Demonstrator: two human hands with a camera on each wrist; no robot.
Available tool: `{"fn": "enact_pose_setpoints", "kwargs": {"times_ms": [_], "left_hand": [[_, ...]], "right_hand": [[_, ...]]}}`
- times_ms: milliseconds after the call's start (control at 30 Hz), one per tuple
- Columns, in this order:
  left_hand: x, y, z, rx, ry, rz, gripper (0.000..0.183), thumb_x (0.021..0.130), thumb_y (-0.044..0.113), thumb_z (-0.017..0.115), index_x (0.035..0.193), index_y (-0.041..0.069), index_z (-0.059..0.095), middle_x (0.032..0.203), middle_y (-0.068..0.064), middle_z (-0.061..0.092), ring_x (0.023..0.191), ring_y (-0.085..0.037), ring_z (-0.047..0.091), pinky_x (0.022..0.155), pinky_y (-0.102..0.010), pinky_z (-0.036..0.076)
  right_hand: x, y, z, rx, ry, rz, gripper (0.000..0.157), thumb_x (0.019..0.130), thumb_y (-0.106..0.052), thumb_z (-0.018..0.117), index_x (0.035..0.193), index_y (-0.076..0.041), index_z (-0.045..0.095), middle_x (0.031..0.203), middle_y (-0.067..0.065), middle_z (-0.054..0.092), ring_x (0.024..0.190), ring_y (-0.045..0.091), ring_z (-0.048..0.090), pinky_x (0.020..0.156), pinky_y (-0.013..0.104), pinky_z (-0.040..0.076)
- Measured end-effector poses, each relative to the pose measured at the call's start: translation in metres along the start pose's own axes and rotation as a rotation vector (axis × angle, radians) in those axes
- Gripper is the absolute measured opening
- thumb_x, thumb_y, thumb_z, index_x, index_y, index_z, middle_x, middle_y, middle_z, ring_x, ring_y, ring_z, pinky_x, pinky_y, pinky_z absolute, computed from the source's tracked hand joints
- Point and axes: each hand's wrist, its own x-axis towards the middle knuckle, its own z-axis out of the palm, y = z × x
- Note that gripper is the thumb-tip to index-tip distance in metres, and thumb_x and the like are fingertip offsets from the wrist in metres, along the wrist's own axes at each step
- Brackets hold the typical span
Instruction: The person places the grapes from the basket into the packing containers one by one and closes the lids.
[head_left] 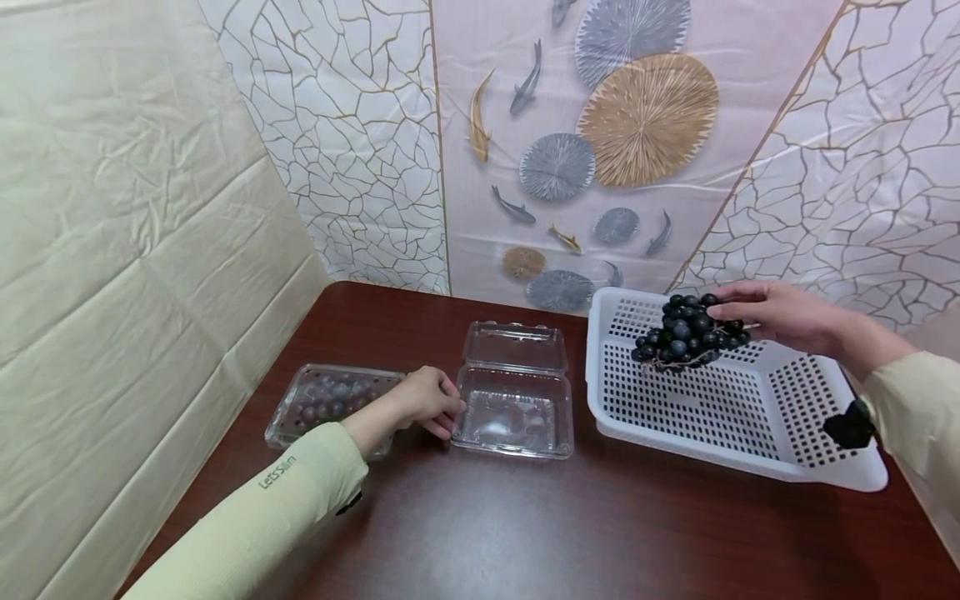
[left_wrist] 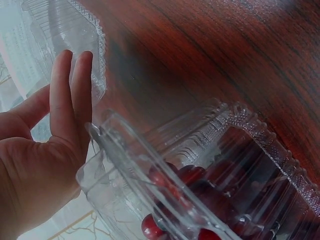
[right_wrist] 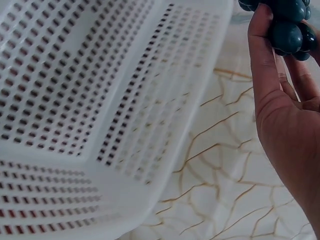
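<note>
A bunch of dark grapes [head_left: 681, 333] hangs over the white perforated basket [head_left: 813, 408]; my right hand [head_left: 780, 315] grips it by its right side. In the right wrist view, the thumb and fingers of the right hand [right_wrist: 290, 115] close round the dark grapes [right_wrist: 286, 36]. My left hand [head_left: 431, 402] is at the left rim of a clear clamshell box [head_left: 513, 412], whose lid stands raised at the back. In the left wrist view, the left hand [left_wrist: 55, 130] has its fingers extended beside that box [left_wrist: 75, 30].
A lidded clear box [head_left: 330, 400] of reddish-purple grapes stands to the left, beside the left forearm. The dark wooden table [head_left: 480, 517] ends at a patterned wall covering [head_left: 375, 150] behind and a cream cloth [head_left: 135, 250] on the left.
</note>
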Motion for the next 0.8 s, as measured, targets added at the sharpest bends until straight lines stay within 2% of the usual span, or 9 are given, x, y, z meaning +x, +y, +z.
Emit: {"fn": "enact_pose_setpoints", "kwargs": {"times_ms": [200,400,567,800], "left_hand": [[-0.001,0.000,0.001,0.005,0.005,0.004,0.010,0.100,-0.004,0.068,0.099,-0.002,0.059,0.094,-0.030,0.074,0.063,-0.020,0.072,0.059,-0.033,0.068],[0.000,0.001,0.001,0.008,0.007,0.001,0.011,0.100,-0.004,0.069,0.099,-0.002,0.059,0.093,-0.029,0.074,0.063,-0.020,0.072,0.059,-0.033,0.068],[0.001,0.001,0.001,-0.005,-0.001,0.002,0.011,0.100,-0.005,0.069,0.098,-0.002,0.059,0.092,-0.029,0.074,0.061,-0.019,0.071,0.059,-0.033,0.068],[0.001,-0.001,0.001,-0.005,0.003,-0.002,0.011,0.100,-0.005,0.069,0.098,-0.002,0.059,0.088,-0.027,0.074,0.060,-0.019,0.071,0.058,-0.032,0.068]], "right_hand": [[0.008,-0.025,0.007,0.031,-0.016,-0.038,0.017,0.110,-0.016,0.063,0.123,-0.026,0.067,0.111,-0.014,0.072,0.102,0.005,0.070,0.087,0.025,0.063],[0.017,-0.051,0.020,0.038,-0.086,-0.089,0.020,0.110,-0.014,0.062,0.128,-0.018,0.069,0.116,-0.008,0.073,0.106,0.011,0.071,0.091,0.030,0.063],[0.025,-0.071,0.037,0.057,-0.112,-0.106,0.028,0.109,-0.014,0.064,0.137,-0.009,0.066,0.118,-0.003,0.075,0.109,0.015,0.072,0.094,0.033,0.064],[0.038,-0.091,0.071,0.112,-0.158,-0.117,0.031,0.107,-0.011,0.066,0.137,-0.008,0.067,0.114,-0.002,0.075,0.108,0.013,0.070,0.094,0.031,0.063]]}}
